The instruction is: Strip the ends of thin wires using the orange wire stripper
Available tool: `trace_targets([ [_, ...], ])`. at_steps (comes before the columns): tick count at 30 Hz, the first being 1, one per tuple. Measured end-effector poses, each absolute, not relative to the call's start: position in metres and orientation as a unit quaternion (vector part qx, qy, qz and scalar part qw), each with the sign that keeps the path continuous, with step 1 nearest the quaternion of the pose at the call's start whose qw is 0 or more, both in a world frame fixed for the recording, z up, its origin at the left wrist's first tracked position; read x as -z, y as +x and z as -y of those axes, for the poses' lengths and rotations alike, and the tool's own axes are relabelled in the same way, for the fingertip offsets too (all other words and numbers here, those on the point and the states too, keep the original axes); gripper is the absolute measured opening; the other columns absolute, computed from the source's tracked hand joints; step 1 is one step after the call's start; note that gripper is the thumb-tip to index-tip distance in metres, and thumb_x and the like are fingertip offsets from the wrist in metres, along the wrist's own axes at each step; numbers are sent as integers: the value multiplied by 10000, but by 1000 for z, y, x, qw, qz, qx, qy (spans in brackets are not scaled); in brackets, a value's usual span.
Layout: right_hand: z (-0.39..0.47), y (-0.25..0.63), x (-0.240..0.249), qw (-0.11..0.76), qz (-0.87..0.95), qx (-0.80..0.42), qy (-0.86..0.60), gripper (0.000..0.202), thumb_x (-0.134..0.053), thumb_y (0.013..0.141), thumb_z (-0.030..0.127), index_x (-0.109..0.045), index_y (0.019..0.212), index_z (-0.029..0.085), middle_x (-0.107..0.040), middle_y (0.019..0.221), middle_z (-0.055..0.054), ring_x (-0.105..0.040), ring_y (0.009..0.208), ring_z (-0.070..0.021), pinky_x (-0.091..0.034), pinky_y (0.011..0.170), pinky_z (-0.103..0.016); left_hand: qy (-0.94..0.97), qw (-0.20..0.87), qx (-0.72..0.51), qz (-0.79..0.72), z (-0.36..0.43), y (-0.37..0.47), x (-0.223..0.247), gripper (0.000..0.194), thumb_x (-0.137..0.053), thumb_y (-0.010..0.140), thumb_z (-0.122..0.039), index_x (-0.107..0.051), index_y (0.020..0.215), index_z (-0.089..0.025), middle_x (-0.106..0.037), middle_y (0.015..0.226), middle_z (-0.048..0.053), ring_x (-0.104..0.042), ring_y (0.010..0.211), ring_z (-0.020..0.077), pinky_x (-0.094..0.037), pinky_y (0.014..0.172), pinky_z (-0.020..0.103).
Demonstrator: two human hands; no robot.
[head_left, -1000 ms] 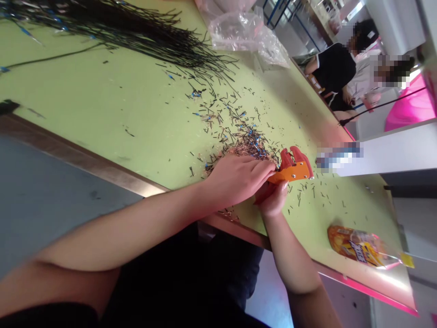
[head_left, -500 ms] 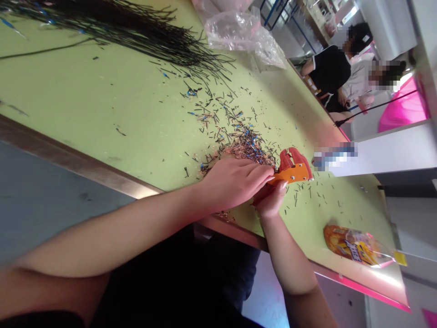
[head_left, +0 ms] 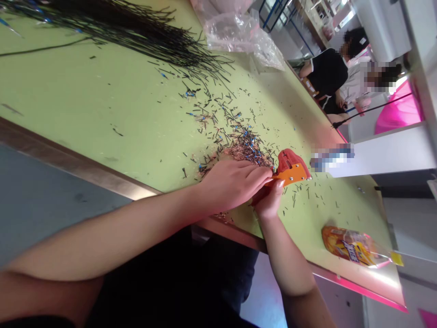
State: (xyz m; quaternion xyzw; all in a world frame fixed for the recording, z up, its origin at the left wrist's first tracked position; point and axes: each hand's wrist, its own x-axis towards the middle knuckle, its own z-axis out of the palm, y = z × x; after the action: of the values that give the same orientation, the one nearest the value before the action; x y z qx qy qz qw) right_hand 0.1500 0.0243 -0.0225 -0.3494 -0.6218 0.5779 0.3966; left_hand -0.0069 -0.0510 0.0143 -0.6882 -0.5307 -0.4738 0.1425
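An orange and red wire stripper (head_left: pixel 290 168) sits just above the green table (head_left: pixel 112 100), and my right hand (head_left: pixel 269 202) is closed around its handles from below. My left hand (head_left: pixel 232 182) lies over the tool's rear end with its fingertips pinched at the jaws; what they pinch is too small to make out. The tool's jaws look closed. Behind the hands lies a pile of wire scraps (head_left: pixel 246 148) with copper strands and blue bits.
A large bundle of thin black wires (head_left: pixel 136 32) lies at the table's far left. Clear plastic bags (head_left: pixel 239 32) sit at the far end, and a snack packet (head_left: pixel 355 248) near the front right edge. Two people (head_left: pixel 341 73) sit beyond the table.
The stripper's red jaws, spread apart a second ago, have come together. Both hands stay in place on the tool.
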Motion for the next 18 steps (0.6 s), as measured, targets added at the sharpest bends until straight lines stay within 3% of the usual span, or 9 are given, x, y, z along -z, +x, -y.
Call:
trace_targets([
  [3,-22,148,20,453,605,-555,-347,610,-551,925,820,-603,714,250,-567,615,7,-629,598,-184,-561,533,-317,-693,134,478,523,51,-7,-14,165,-515,1116,-207,-650,1028,-175,-810,867,11,-745,736,129,-493,636,255],
  [7,-19,143,17,459,606,-551,-344,601,-574,935,798,-587,697,247,-508,535,47,-505,461,-140,-449,439,-273,-694,130,484,516,51,-8,-14,150,-532,1110,-202,-656,1034,-165,-815,886,25,-751,739,139,-507,643,263],
  [12,-18,141,15,457,635,-529,-330,617,-533,945,815,-605,709,250,-594,602,4,-659,591,-193,-540,504,-311,-694,125,490,512,51,-8,-14,123,-548,1099,-191,-663,1066,-161,-822,919,32,-766,775,143,-531,666,262],
  [18,-20,144,16,429,638,-543,-337,655,-481,945,844,-581,666,259,-564,564,-10,-687,621,-231,-584,512,-356,-694,128,480,521,51,-8,-13,148,-527,1108,-208,-659,1049,-177,-817,884,15,-756,750,128,-519,644,253],
])
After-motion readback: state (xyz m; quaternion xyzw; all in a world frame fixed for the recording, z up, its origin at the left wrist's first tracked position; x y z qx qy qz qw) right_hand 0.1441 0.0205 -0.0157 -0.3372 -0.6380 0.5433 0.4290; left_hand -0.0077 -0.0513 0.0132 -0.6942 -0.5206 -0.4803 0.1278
